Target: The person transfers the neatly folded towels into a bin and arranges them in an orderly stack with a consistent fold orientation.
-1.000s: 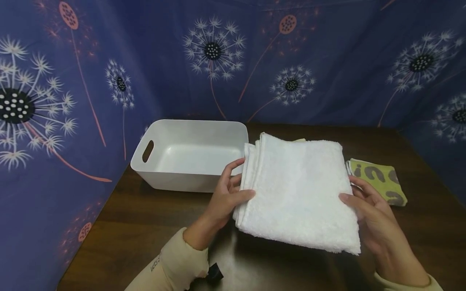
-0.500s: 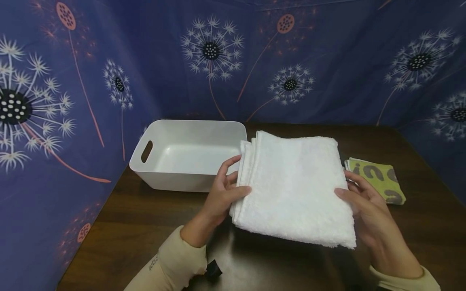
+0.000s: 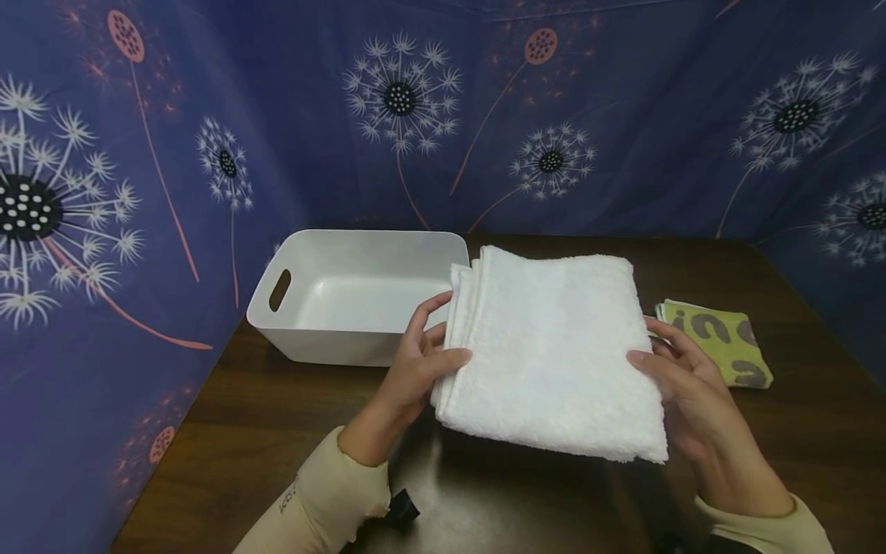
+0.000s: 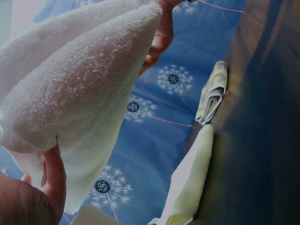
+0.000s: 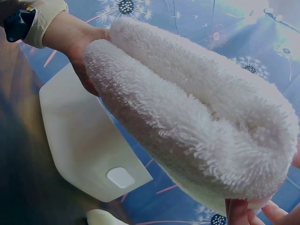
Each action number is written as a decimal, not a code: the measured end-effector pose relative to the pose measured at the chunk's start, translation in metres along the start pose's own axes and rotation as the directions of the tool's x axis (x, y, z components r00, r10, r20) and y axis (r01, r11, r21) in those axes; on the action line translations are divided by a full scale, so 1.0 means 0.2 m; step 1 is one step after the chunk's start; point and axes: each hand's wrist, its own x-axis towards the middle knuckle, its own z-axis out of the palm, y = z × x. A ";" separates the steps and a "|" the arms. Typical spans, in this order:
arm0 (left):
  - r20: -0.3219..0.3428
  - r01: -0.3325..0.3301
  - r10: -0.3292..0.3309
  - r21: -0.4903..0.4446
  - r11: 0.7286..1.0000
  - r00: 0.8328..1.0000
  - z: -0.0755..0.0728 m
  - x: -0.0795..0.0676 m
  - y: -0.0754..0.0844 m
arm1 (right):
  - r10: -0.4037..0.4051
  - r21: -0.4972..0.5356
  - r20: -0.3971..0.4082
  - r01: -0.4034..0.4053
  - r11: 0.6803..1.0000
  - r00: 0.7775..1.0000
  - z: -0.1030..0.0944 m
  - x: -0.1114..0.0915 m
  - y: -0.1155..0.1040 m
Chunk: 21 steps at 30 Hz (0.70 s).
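- While the left hand holds one side of the folded white towel, the right hand holds the opposite side.
- The left fingers are parted a little from their thumb, with the towel's stacked layers pinched in that gap; the thumb presses on the near face.
- The right fingers reach behind the other edge and their thumb lies on the near face, so the towel is pinched there too.
- Spanning the space between both sets of fingers, the towel hangs tilted above the counter, with its fluffy folded edge lowest.
- Just beyond and to the left of the left fingers stands a white bin, upright, with a slot in its far end wall.
- A yellow-green cloth with grey markings lies folded on the counter, just past the right fingers and partly behind them.
- Farther out than the fingers, a pale folded cloth lies near the patterned one; the towel hides it from the head view.
- Behind everything, well apart from the fingers, hangs a blue backdrop printed with dandelions.
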 end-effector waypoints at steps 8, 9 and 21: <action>-0.007 0.002 -0.002 -0.002 1.000 1.000 0.00 0.01 0.01 | -0.018 0.003 0.008 0.018 1.000 1.000 0.00 0.01 0.00; -0.006 0.003 -0.003 -0.003 1.000 1.000 0.00 0.01 0.01 | -0.020 0.004 0.008 0.020 1.000 1.000 0.01 0.01 0.00; -0.032 0.015 -0.014 0.039 0.999 0.999 -0.01 0.00 0.05 | -0.002 0.004 0.004 0.002 1.000 1.000 0.03 0.02 -0.01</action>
